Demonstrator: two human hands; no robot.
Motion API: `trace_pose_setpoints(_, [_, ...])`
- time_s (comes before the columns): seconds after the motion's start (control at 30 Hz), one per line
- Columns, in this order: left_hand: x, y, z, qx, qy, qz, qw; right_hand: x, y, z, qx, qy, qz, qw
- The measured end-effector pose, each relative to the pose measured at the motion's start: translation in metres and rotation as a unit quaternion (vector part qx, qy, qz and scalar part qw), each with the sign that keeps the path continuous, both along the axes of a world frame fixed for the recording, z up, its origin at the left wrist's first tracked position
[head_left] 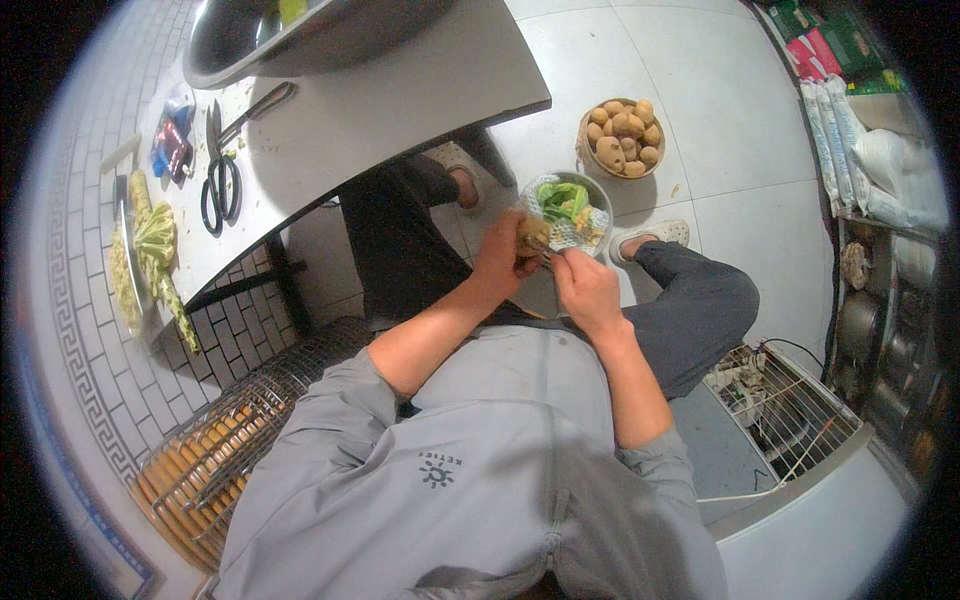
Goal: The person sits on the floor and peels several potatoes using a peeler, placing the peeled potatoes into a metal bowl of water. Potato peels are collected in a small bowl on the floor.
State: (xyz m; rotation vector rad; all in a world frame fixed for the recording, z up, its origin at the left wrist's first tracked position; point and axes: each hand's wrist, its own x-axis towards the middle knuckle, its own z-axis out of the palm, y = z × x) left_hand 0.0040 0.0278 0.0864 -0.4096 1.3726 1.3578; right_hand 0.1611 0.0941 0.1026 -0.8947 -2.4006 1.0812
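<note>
My left hand [504,251] is closed around a potato [534,231], held in front of my lap. In my right hand [589,289] is a small tool with a metal part [549,251], its tip at the potato; my fingers cover much of it, so I cannot tell whether it is a peeler or a knife. Just beyond the hands, a round bin [609,206] with a perforated white liner contains green leaves [562,201] and yellowish peelings [586,225]. A woven basket [583,150] full of potatoes [628,126] stands on the tiled floor behind the bin, to the right.
On the white table [405,97] at left lie black-handled scissors [220,187], metal tongs [259,105], a cleaver [129,255] and a leafy stem vegetable [156,240], near a large basin [300,56]. Shelves with packages [844,142] stand right; an open-grille appliance [787,420] is beside me.
</note>
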Motion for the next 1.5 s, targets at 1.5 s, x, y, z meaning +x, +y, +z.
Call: trace_pose_setpoints(1.5, [0.015, -0.03, -0.067, 0.151, 0.124, -0.195, 0.961, 0.027, 0.008, -0.082, -0.295, -0.003, -0.152, 0.943])
